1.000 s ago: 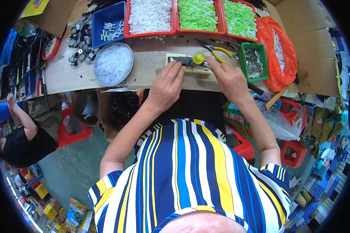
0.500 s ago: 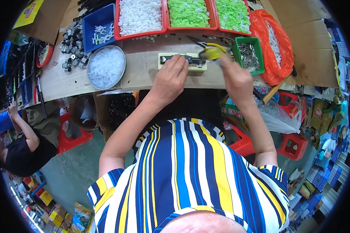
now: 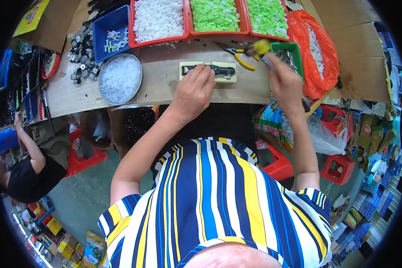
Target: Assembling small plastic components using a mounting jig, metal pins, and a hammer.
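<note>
A cream block-shaped fixture lies on the workbench with a long black part in its recess. My left hand has its fingers together over the part's left half, pressing it down; the fingertips hide that stretch. My right hand is closed round a hammer with a yellow head, blurred by motion. The hammer is raised to the right of the fixture, apart from it. Yellow-handled pliers lie just beyond the fixture.
Red trays of white pieces and green pieces line the far side. Left are a blue tray, a round dish of translucent pieces and dark metal parts. Right are a green bin and red bag. Another person works far left.
My right hand has swung the hammer away from the fixture's right end, farther out and to the right, uncovering the pliers. My left hand stays on the black part.
</note>
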`<action>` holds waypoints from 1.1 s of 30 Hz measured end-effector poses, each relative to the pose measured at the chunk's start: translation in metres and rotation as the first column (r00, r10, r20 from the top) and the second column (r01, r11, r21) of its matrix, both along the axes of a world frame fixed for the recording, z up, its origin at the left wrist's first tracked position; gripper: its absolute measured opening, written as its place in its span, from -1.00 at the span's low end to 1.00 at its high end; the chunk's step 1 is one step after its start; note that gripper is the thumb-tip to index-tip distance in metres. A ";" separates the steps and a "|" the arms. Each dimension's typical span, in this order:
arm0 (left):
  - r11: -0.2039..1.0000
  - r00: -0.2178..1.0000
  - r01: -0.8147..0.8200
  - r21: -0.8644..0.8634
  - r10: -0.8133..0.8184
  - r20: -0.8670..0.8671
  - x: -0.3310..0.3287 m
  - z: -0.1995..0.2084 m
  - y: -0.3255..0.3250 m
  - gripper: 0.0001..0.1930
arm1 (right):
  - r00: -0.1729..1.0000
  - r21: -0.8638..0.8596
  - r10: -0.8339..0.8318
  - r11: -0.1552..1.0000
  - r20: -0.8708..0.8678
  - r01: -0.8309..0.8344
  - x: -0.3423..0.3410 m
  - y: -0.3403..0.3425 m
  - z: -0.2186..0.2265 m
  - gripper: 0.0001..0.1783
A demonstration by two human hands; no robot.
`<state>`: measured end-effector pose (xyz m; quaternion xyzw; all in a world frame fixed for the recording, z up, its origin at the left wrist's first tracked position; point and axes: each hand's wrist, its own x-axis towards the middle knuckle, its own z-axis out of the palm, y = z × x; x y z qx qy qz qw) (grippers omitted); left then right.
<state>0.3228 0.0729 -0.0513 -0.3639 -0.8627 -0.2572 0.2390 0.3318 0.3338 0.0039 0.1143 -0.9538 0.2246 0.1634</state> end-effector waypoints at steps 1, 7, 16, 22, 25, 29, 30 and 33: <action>1.000 0.999 -0.015 0.018 0.014 0.032 0.000 0.002 0.000 -0.72 | 0.998 0.001 -0.018 1.000 -0.065 0.018 -0.012 0.007 0.005 -0.57; 0.999 0.995 -0.032 0.003 0.031 0.090 -0.015 0.022 0.009 -0.66 | 0.975 0.165 -0.141 0.972 -0.170 0.169 -0.084 0.072 -0.012 -0.73; 0.948 0.863 0.028 0.317 -0.183 0.470 -0.034 0.046 -0.002 -0.61 | 0.955 0.203 -0.101 0.966 -0.280 0.162 -0.072 0.047 0.002 -0.71; 0.671 0.617 -0.144 0.728 -0.514 0.596 -0.049 0.033 -0.018 -0.83 | 0.977 0.118 0.201 0.971 0.072 -0.208 -0.031 -0.016 -0.015 -0.78; 0.568 0.572 -0.144 0.810 -0.620 0.536 -0.045 0.034 -0.023 -0.87 | 0.973 0.166 0.203 0.961 0.110 -0.219 -0.039 -0.021 -0.033 -0.78; 0.501 0.664 -0.060 0.863 -0.626 0.409 -0.035 0.043 -0.023 -0.83 | 0.967 0.186 0.237 0.950 0.096 -0.251 -0.048 -0.021 -0.038 -0.77; 0.436 0.700 -0.016 0.900 -0.638 0.322 -0.032 0.045 -0.020 -0.82 | 0.968 0.195 0.238 0.948 0.083 -0.250 -0.050 -0.021 -0.038 -0.77; 0.565 0.750 -0.124 0.816 -0.485 0.450 -0.021 0.012 -0.016 -0.82 | 0.983 0.274 0.152 0.946 0.105 -0.176 -0.054 -0.029 -0.033 -0.76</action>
